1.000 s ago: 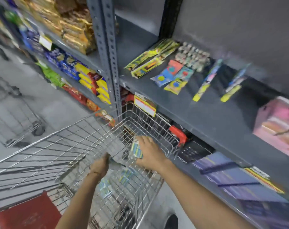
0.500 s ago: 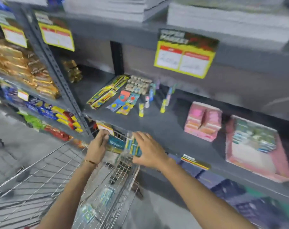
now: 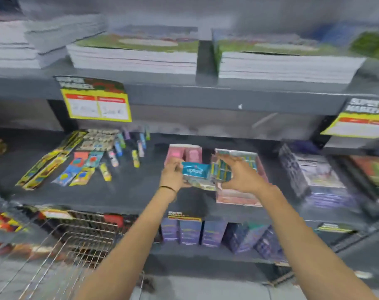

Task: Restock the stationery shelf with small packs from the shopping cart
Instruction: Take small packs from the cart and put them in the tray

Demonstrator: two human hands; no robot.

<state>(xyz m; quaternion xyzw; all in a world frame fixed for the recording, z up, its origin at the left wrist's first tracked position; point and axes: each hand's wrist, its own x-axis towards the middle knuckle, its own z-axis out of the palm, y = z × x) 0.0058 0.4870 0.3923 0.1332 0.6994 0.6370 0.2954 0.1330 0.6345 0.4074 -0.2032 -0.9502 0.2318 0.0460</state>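
My left hand (image 3: 173,175) grips a teal small pack (image 3: 196,171) with white lettering, held over the grey stationery shelf (image 3: 127,191). My right hand (image 3: 241,176) holds a stack of small striped teal packs (image 3: 221,171) right beside it, just above the open pink display tray (image 3: 238,197). More of the same packs lie at the back of that tray. The wire shopping cart (image 3: 75,241) sits at the lower left, below the shelf; its contents are hidden by blur.
A pink box (image 3: 184,153) stands behind my left hand. Glue sticks (image 3: 135,158) and flat colourful packs (image 3: 75,169) lie on the shelf's left part, purple boxes (image 3: 314,174) on the right. Notebook stacks (image 3: 132,55) fill the shelf above; purple packs (image 3: 190,232) sit below.
Both hands rose out of the cart with the packs and moved right to the shelf, reaching the pink tray. The view swung up and right from cart to shelf.
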